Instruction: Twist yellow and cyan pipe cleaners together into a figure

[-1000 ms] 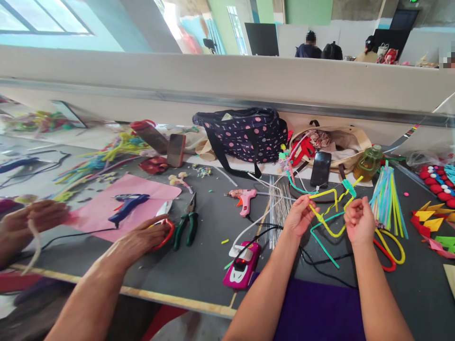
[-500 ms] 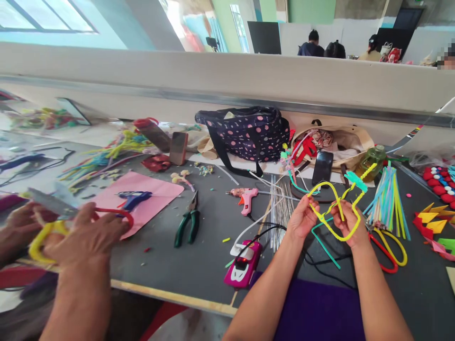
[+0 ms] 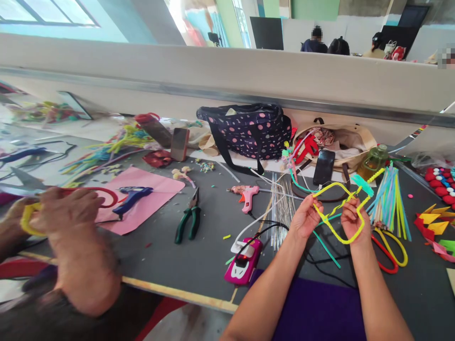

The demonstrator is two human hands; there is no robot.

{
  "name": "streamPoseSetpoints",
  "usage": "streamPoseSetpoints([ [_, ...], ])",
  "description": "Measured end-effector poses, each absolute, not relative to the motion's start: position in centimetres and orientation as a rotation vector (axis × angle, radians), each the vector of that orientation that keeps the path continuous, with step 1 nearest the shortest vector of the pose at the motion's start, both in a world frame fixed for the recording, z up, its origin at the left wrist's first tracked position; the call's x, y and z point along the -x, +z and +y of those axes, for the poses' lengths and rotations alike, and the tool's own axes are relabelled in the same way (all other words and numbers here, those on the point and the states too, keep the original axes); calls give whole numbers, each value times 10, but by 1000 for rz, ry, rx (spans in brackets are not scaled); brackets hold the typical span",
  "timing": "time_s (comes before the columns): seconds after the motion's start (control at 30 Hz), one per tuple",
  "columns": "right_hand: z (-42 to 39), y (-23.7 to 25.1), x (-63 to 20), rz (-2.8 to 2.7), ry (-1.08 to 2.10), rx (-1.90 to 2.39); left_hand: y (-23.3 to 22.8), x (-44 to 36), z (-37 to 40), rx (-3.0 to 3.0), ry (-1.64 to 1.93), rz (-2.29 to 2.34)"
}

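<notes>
Left hand (image 3: 304,219): pinched the yellow pipe-cleaner frame (image 3: 341,214).
Right hand (image 3: 351,220): closed around the same frame.
Progress: outline bent, loose ends unjoined.

On the dark table (image 3: 199,265) lie green pliers (image 3: 188,221), a pink glue gun (image 3: 245,195), a pink sheet (image 3: 142,196), straws (image 3: 389,199) and a dotted bag (image 3: 249,130).

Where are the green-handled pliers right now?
Head view: the green-handled pliers lie on the dark table, left of the pink glue gun, beside the pink paper sheet.
</notes>
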State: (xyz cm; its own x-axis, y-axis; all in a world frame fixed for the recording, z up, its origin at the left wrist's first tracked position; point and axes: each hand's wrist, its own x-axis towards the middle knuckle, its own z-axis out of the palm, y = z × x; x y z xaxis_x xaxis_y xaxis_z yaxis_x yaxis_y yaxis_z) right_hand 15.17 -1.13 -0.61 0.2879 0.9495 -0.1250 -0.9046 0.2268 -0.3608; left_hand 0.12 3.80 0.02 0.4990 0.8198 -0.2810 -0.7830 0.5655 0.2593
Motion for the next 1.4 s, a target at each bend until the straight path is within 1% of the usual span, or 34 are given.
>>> streamPoseSetpoints([
  [0.27,-15,5,-120,-159,1402,492,-3,-10,31,-104,928,412],
  [0.6,-10,-11,-115,-106,1409,495,3,-7,32,-79,954,403],
  [0.87,-12,-2,-113,-112,1296,445,-6,-11,32,-42,919,399],
  [1.1,-10,-6,-104,-277,1205,843,-9,-14,33,-94,929,491],
  [1.4,-15,6,-104,-587,972,1035,-17,-20,27,-296,894,553],
])
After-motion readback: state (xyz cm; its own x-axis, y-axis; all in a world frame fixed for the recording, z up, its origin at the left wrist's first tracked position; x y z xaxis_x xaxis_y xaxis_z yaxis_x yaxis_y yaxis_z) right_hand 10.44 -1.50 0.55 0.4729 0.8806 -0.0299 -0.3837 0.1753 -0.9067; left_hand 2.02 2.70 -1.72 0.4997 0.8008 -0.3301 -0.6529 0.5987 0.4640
